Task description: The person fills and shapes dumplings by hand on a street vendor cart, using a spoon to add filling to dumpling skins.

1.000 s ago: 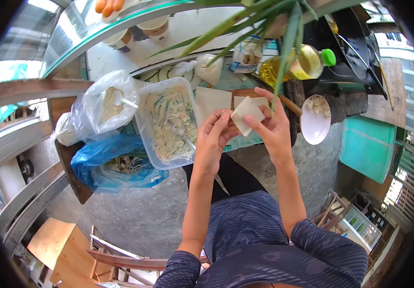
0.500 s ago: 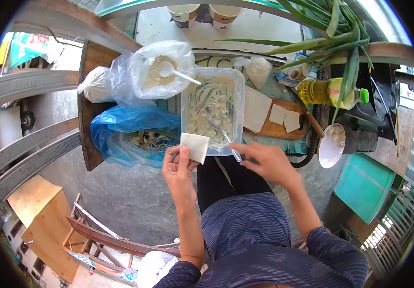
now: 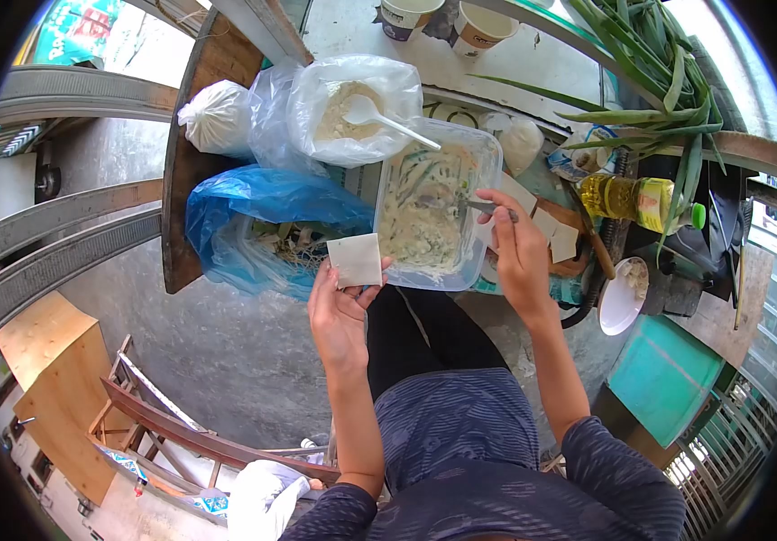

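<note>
My left hand (image 3: 339, 311) holds a square white wrapper (image 3: 355, 261) by its lower edge, in front of the plastic tub. In my right hand (image 3: 519, 248) is the handle of a metal spoon (image 3: 494, 207), its bowl end down in the tub and hard to make out. The clear rectangular tub (image 3: 489, 167) contains a pale, lumpy mixture (image 3: 420, 225) with green bits. To the right, partly behind my right hand, more white wrappers (image 3: 561, 242) lie on a wooden board (image 3: 571, 268).
An open bag of flour-like powder (image 3: 352, 108) with a white plastic spoon (image 3: 366, 113) stands behind left. A blue bag (image 3: 226, 203) holds scraps. On the right are an oil bottle (image 3: 627, 198), a knife (image 3: 597, 243), a white bowl (image 3: 616, 307) and hanging green leaves (image 3: 668, 90).
My right hand has moved up and to the right, from touching the spoon's handle to gripping it. The wrapper in my left hand is turned more upright. The whole view has shifted.
</note>
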{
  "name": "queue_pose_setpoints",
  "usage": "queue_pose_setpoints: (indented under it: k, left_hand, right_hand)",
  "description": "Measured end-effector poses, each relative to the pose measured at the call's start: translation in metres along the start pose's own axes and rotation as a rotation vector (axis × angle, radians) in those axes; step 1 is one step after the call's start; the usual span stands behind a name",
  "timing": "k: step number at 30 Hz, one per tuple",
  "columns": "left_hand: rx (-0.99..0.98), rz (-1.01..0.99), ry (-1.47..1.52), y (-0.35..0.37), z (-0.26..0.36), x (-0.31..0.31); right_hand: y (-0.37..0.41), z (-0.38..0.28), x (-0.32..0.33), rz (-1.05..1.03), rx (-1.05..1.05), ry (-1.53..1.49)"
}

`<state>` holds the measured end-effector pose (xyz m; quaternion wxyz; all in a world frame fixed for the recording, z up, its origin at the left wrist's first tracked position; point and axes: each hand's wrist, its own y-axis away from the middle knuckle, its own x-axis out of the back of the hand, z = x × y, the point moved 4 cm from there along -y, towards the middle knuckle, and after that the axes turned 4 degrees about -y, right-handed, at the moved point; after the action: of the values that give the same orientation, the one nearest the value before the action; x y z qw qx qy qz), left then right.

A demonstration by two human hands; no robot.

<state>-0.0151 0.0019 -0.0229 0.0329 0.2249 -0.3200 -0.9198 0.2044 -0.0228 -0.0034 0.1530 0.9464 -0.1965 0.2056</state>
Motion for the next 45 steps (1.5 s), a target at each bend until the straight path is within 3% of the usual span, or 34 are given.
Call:
queue_pose_setpoints:
  k: [6,9,12,15,27,35,40,45]
  left_hand:
    - [0.022,-0.023,0.004,-0.002,-0.001,0.007]
    - [0.022,-0.024,-0.022,-0.005,-0.002,0.011]
    - [0.019,-0.018,-0.034,-0.006,-0.003,0.013]
    - [0.019,-0.018,-0.050,-0.007,-0.003,0.013]
    - [0.029,0.068,-0.055,-0.005,0.002,0.010]
    - [0.094,-0.033,-0.025,-0.013,-0.008,-0.010]
    - [0.175,-0.146,-0.109,-0.015,-0.015,-0.025]
    - [0.381,-0.198,0.054,-0.010,-0.022,-0.035]
  right_hand:
    - [-0.004,0.000,0.002,-0.032,0.245,0.186]
    - [0.004,-0.003,-0.004,-0.135,0.195,0.181]
    - [0.011,0.005,-0.015,-0.175,0.122,0.045]
    - [0.014,0.014,-0.024,-0.238,-0.114,-0.085]
    - [0.022,0.037,0.012,-0.078,-0.480,-0.745]
    - [0.033,0.038,0.047,0.154,-0.409,-1.032]
    - [0.038,0.030,0.043,0.126,-0.404,-1.187]
    - [0.045,0.037,0.026,0.013,-0.409,-1.253]
